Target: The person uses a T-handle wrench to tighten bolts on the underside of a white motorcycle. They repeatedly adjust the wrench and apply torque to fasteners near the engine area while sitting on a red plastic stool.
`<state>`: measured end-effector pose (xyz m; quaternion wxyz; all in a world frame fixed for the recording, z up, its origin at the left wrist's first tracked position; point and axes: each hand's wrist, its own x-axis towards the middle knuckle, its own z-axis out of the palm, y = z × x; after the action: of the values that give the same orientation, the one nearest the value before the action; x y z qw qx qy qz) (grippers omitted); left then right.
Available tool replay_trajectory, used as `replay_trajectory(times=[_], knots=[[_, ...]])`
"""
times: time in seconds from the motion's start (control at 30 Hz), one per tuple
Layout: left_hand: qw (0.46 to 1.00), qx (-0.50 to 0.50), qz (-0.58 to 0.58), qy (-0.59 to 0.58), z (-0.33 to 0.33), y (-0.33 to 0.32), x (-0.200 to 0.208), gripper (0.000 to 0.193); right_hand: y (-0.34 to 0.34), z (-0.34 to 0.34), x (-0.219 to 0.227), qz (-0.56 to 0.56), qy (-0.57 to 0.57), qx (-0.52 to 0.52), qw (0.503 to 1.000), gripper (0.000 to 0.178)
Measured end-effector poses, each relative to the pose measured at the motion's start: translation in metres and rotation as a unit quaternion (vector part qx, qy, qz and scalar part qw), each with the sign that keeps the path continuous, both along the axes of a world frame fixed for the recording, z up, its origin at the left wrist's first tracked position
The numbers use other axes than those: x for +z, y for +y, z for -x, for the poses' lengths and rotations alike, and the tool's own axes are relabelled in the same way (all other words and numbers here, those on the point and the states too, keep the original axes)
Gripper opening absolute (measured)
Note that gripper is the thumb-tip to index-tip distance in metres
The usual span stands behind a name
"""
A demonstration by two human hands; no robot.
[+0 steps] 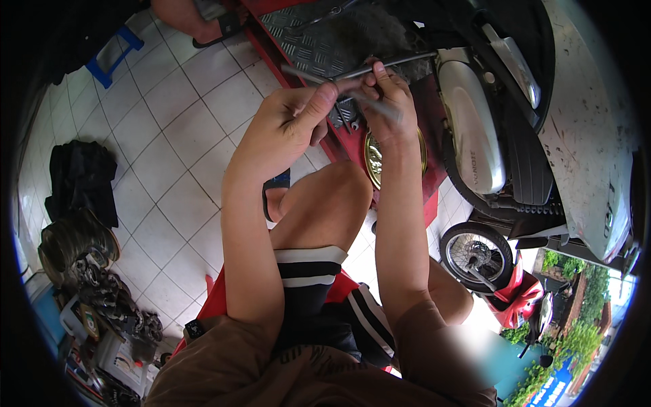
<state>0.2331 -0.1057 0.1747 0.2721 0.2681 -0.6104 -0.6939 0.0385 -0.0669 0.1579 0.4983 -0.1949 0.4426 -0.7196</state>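
Observation:
Both my hands are raised in front of me over a red metal stand, on a grey T-handle wrench (413, 58). Its long shaft reaches right to the engine side of a motorcycle (471, 129); the crossbar is smeared by motion. My left hand (288, 122) is closed at the crossbar, thumb stretched along it. With curled fingers, my right hand (393, 102) grips where the shaft and crossbar meet. Beneath my right wrist lies a round gold-coloured dish (373, 161), partly hidden by the forearm. Small spanners (347, 121) rest on the stand between my hands.
The red stand (271, 51) has a treadplate top (305, 51). Beyond it, at the upper left, are another person's sandalled foot (227, 26) and a blue stool (112, 61). Dark parts (102, 292) are heaped at the left. A red motorbike (519, 298) stands at the lower right.

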Motion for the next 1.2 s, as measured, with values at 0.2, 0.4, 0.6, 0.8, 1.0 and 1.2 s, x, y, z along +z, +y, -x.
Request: replay_trajectory(times=[0.2,0.4,0.6,0.8,1.0,1.2], knots=[[0.999,0.02,0.013,-0.038,0.001,0.0,-0.015,0.072,0.002,0.002,-0.003,-0.013,0.02,-0.008,1.0,0.018],[0.986,-0.033,-0.04,-0.161,0.006,0.003,-0.021,0.07,0.002,0.006,-0.006,-0.007,0.008,-0.011,1.0,0.017],[0.999,-0.039,-0.008,0.032,0.001,-0.004,-0.014,0.071,0.001,0.01,-0.008,0.004,0.012,-0.02,1.0,0.017],[0.983,0.024,-0.121,-0.137,-0.001,-0.005,-0.02,0.069,0.002,0.009,-0.011,-0.004,0.014,-0.033,0.999,0.017],[0.993,-0.063,-0.098,0.028,0.007,0.002,-0.011,0.068,-0.003,0.014,-0.015,0.002,-0.014,-0.022,1.0,0.017],[0.988,0.03,-0.127,-0.088,0.007,0.003,-0.017,0.071,-0.005,0.014,-0.006,0.013,-0.013,-0.029,0.999,0.015]])
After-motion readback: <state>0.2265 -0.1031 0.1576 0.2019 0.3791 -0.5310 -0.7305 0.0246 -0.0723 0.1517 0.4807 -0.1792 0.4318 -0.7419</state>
